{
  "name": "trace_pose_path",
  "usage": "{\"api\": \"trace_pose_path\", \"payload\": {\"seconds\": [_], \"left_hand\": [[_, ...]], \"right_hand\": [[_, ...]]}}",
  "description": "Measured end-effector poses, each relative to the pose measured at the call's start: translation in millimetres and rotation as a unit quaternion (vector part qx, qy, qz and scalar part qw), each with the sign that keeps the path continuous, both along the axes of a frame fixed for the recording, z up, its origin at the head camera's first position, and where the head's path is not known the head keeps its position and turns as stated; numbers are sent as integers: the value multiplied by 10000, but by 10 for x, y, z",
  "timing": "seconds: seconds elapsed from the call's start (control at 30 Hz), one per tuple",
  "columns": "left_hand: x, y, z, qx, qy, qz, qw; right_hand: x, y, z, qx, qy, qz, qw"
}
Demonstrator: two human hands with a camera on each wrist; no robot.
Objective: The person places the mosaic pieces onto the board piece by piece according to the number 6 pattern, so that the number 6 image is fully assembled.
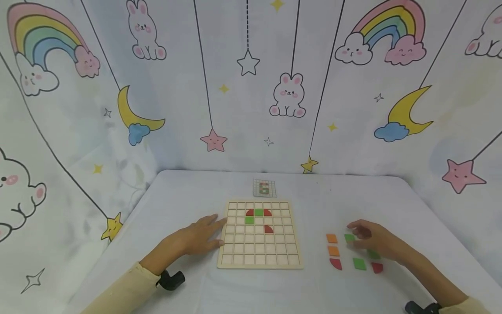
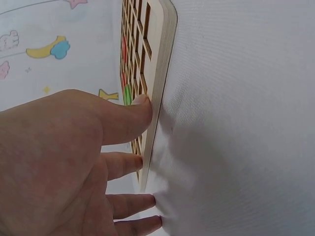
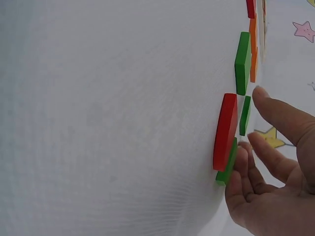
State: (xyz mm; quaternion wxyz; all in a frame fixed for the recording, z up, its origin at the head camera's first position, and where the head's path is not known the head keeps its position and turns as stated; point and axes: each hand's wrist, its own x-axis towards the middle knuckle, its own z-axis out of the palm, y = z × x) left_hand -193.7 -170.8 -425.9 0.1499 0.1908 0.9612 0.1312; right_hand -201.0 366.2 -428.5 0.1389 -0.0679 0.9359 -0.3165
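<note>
My left hand (image 1: 200, 235) rests along the left edge of a wooden grid board (image 1: 259, 266), its fingers extended; in the left wrist view the thumb (image 2: 133, 118) touches the rim. Red quarter-round tiles (image 1: 268, 229) and green square tiles (image 1: 259, 212) sit in the upper cells. My right hand (image 1: 372, 240) is over the loose tiles, thumb and forefinger apart, nothing visible between them. Nearest to it are a green tile (image 1: 349, 238) and another green tile (image 1: 374, 254) partly hidden below the hand. In the right wrist view, a red tile (image 3: 225, 132) lies near the fingers.
Orange square tiles (image 1: 331, 238), a red quarter-round tile (image 1: 336, 264) and a green square tile (image 1: 359, 264) lie right of the board. Behind the board is a small gridded card (image 1: 264, 188) with a red and green figure. A patterned cloth backdrop (image 1: 176, 87) rises behind the white table.
</note>
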Motion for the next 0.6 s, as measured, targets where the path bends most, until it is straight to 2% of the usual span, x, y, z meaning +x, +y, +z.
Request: {"api": "trace_pose_path", "payload": {"seconds": [0.17,0.6], "left_hand": [[4,-4,9,-11,-45,6,10000],[10,-3,9,10,-40,15,10000]], "right_hand": [[0,8,1,25,26,116,9999],[32,-4,-26,289,448,282,9982]]}}
